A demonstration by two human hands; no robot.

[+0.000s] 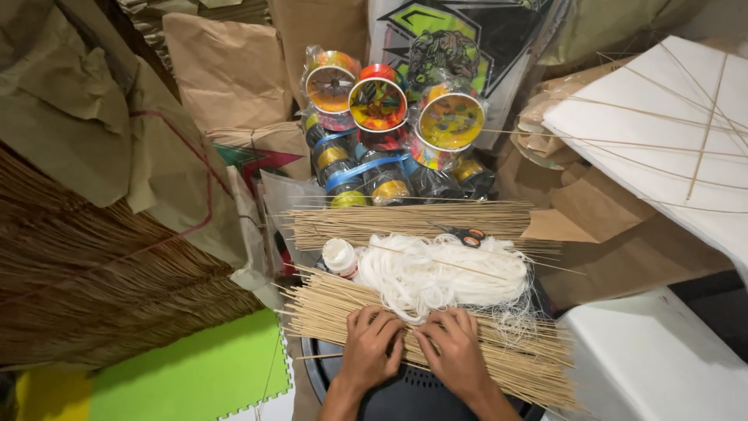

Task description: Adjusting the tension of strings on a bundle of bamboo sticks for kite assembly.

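A person is looking down at a cluttered workspace, and both bare hands are pressing on a loose layer of thin bamboo sticks (pixel 436 343) that is lying across a dark round stool (pixel 405 398) at the bottom middle of the view. Starting with the largest things: a big sheaf of dried straw-like stalks (pixel 101 288) is filling the left side under crumpled brown paper (pixel 117 117), white paper kites with thin stick frames (pixel 670 132) are leaning at the upper right, and a white box (pixel 654 366) is sitting at the lower right. A cluster of bright plastic line spools (pixel 389 132) is standing at the far edge, with a second bundle of sticks (pixel 405 222) lying in front of them and small orange-handled scissors (pixel 467 235) resting on it. A tangled heap of white string (pixel 444 273) is sitting on the near sticks, just beyond the fingers, beside a small white bottle (pixel 339 256). The left hand (pixel 370 351) and right hand (pixel 456 355) are lying side by side, fingers spread flat and gripping nothing. The risks, as a judgement: the sticks are overhanging the stool's edges, so uneven pressure could be sending them sliding to the floor; the string could be snagging on stick ends and tangling further; and sharp tips could be pricking the fingers.
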